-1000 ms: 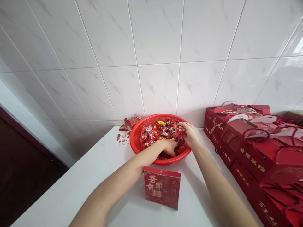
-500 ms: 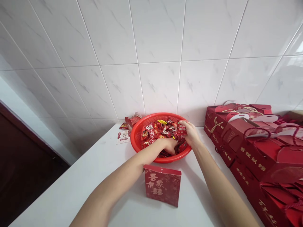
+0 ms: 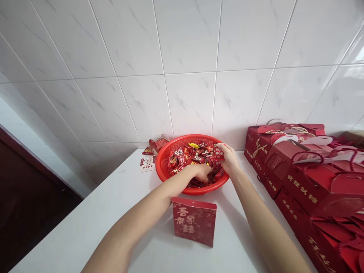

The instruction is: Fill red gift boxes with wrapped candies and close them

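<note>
A red perforated plastic basket holds many wrapped candies, mostly red with a few yellow ones. My left hand reaches down into the candies near the basket's front right, its fingertips hidden among them. At the right rim, my right hand is closed on a small red candy packet with pale print, held over the candies. In front of the basket a red box with pale Chinese characters stands upright on the white table, just below my left forearm.
Red gift boxes with rope handles are stacked along the right side. Behind the basket's left edge lie a red paper piece and a printed card. A white tiled wall rises behind the table.
The view has shifted very slightly. My left hand has moved a little among the candies, while the right still holds the red packet at the rim.
</note>
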Tool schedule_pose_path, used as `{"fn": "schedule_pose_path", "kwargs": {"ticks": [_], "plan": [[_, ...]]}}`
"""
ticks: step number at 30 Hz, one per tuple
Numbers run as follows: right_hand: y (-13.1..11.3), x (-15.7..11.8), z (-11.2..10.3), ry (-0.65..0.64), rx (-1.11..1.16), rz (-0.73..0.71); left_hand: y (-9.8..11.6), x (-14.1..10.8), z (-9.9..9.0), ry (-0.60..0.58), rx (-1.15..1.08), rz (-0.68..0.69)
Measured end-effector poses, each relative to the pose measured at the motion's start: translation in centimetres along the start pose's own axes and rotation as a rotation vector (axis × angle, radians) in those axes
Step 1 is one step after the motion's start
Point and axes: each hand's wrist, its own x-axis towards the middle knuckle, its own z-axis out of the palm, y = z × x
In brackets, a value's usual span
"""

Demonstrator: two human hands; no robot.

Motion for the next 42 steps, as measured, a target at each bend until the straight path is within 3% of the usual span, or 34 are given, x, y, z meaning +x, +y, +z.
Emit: {"fn": "schedule_pose_path", "kwargs": {"ticks": [3, 5, 11, 14, 24, 29, 35, 42], "plan": [[0.0, 0.0, 0.0, 0.006, 0.012, -0.01, -0.4, 0.1, 0.0, -0.017, 0.037, 0.064], [0.1, 0.1, 0.1, 0.006, 0.022, -0.011, -0.8, 0.1, -0.2, 0.053, 0.02, 0.081], [-0.1, 0.0, 0.2, 0.02, 0.029, -0.011, -2.7, 0.5, -1.2, 0.503, -0.236, 0.133], [-0.2, 0.0, 0.2, 0.033, 0.031, -0.022, -3.4, 0.8, -1.5, 0.596, -0.366, 0.132], [-0.3, -0.1, 0.3, 0.047, 0.026, -0.024, -4.0, 1.2, -1.4, 0.556, -0.482, 0.127], [-0.2, 0.0, 0.3, 0.04, 0.02, -0.014, -3.5, 0.8, -1.5, 0.447, -0.357, 0.077], [-0.3, -0.1, 0.3, 0.027, 0.003, -0.016, -2.5, 0.3, -1.2, 0.212, -0.191, -0.001], [-0.2, 0.0, 0.1, 0.027, -0.013, -0.006, -2.6, 0.7, -0.5, 0.167, -0.126, 0.053]]}}
